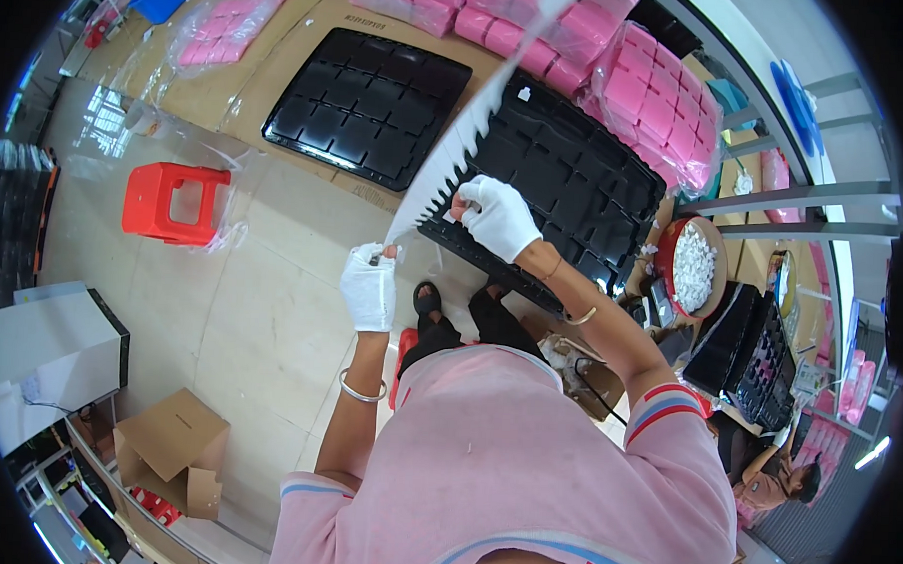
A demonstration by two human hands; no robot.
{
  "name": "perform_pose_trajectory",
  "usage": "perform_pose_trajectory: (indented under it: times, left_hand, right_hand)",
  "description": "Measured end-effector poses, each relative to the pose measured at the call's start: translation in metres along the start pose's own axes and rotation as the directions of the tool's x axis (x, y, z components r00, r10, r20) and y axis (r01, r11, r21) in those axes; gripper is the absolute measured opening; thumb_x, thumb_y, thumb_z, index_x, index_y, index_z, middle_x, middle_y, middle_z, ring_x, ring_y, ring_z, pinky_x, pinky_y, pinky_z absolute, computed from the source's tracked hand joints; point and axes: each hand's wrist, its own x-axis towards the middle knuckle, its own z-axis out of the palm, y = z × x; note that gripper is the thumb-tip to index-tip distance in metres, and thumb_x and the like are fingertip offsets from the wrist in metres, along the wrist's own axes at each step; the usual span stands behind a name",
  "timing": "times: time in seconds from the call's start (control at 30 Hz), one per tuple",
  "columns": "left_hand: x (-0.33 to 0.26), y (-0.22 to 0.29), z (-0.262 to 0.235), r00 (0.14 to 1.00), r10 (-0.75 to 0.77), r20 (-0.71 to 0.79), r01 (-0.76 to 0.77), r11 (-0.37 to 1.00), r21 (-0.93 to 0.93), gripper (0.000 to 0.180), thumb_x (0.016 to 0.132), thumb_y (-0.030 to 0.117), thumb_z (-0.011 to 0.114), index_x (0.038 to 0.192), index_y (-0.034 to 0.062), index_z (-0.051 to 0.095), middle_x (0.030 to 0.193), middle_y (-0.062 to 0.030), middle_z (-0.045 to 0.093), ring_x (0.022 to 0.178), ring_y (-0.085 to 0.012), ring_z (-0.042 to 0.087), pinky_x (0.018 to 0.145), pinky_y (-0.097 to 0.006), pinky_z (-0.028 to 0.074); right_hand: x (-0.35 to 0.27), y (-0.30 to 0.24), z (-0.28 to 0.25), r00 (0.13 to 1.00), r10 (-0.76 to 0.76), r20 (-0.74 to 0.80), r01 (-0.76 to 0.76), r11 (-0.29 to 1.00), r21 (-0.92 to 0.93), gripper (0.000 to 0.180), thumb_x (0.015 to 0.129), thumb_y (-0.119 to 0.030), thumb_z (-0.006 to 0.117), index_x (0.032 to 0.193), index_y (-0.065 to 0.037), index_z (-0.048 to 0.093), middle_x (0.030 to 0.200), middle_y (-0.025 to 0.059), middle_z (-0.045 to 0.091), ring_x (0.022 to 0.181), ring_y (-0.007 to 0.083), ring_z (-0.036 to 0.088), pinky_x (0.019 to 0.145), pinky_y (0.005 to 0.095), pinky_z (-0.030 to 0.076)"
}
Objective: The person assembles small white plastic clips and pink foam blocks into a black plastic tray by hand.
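A long white strip [446, 153] with a row of notches along one edge slants across the view, running up past the top of the picture. Its lower end is pinched by my left hand [369, 287], which wears a white glove with bare fingertips. Beside the notched edge, my right hand [500, 217], gloved the same way, is closed with fingers pressed together; whatever they hold is hidden. Beneath it lies a black ribbed plastic tray [574, 177], with a small white piece [524, 94] on its far part. Another black tray [368, 105] lies to the left.
Pink packs in clear plastic [657, 95] are piled behind the trays on the cardboard-covered table [249, 101]. A red-rimmed bowl of white bits [693, 266] stands at right. A red stool [176, 203] and open carton [172, 446] sit left. Another person [773, 482] is at lower right.
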Motion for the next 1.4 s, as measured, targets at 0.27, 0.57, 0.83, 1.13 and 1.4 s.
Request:
perform_pose_trajectory:
  times: [0.27, 0.57, 0.83, 1.13, 1.4]
  left_hand:
    - [-0.018, -0.016, 0.003, 0.970, -0.236, 0.057, 0.243, 0.943, -0.228, 0.027, 0.086, 0.022, 0.082, 0.096, -0.0013, 0.071, 0.082, -0.0076, 0.070, 0.073, -0.0142, 0.062, 0.070, -0.029, 0.051]
    - [-0.015, 0.027, 0.006, 0.884, -0.299, 0.361, 0.436, 0.807, -0.399, 0.013, 0.094, 0.014, 0.072, 0.102, 0.0039, 0.070, 0.071, 0.0016, 0.063, 0.056, -0.0046, 0.053, 0.046, -0.021, 0.035]
    - [-0.008, 0.049, 0.020, 0.870, -0.209, 0.447, 0.471, 0.622, -0.625, 0.015, 0.097, 0.007, 0.065, 0.107, -0.0031, 0.064, 0.085, -0.0093, 0.069, 0.062, -0.0127, 0.066, 0.050, -0.023, 0.049]
    - [-0.024, 0.102, 0.021, 0.780, -0.209, 0.590, 0.548, 0.684, -0.482, 0.024, 0.102, 0.013, 0.058, 0.117, -0.0045, 0.061, 0.092, -0.0101, 0.070, 0.071, -0.0170, 0.070, 0.050, -0.025, 0.054]
    - [-0.031, 0.084, 0.043, 0.864, -0.163, 0.477, 0.397, 0.802, -0.447, 0.024, 0.100, 0.022, 0.065, 0.106, -0.0012, 0.070, 0.081, -0.0050, 0.069, 0.055, -0.0082, 0.057, 0.045, -0.022, 0.039]
  right_hand:
    - [0.014, -0.007, 0.006, 0.998, -0.009, 0.066, 0.027, 0.963, -0.269, 0.006, 0.080, -0.008, 0.072, 0.080, -0.002, 0.069, 0.081, 0.0170, 0.066, 0.080, 0.0362, 0.065, 0.072, 0.0444, 0.052]
    - [0.010, 0.012, 0.028, 0.991, 0.051, -0.122, -0.063, 0.994, -0.094, 0.022, 0.079, -0.009, 0.079, 0.091, -0.004, 0.060, 0.090, 0.0159, 0.060, 0.084, 0.0365, 0.061, 0.073, 0.0428, 0.050]
    - [-0.028, -0.013, 0.015, 0.979, 0.194, -0.063, -0.155, 0.907, 0.391, 0.015, 0.090, -0.009, 0.073, 0.103, -0.004, 0.068, 0.086, 0.0043, 0.066, 0.078, 0.0105, 0.062, 0.073, 0.0264, 0.052]
    - [-0.074, -0.035, -0.015, 0.988, 0.091, -0.126, -0.070, 0.984, 0.166, 0.011, 0.083, 0.000, 0.066, 0.094, -0.003, 0.066, 0.085, 0.0118, 0.063, 0.077, 0.0281, 0.064, 0.070, 0.0371, 0.052]
    - [-0.114, -0.005, -0.070, 0.948, 0.122, -0.295, -0.013, 0.939, 0.344, 0.020, 0.071, 0.008, 0.067, 0.087, -0.002, 0.060, 0.097, 0.0159, 0.062, 0.083, 0.0318, 0.064, 0.074, 0.0386, 0.052]
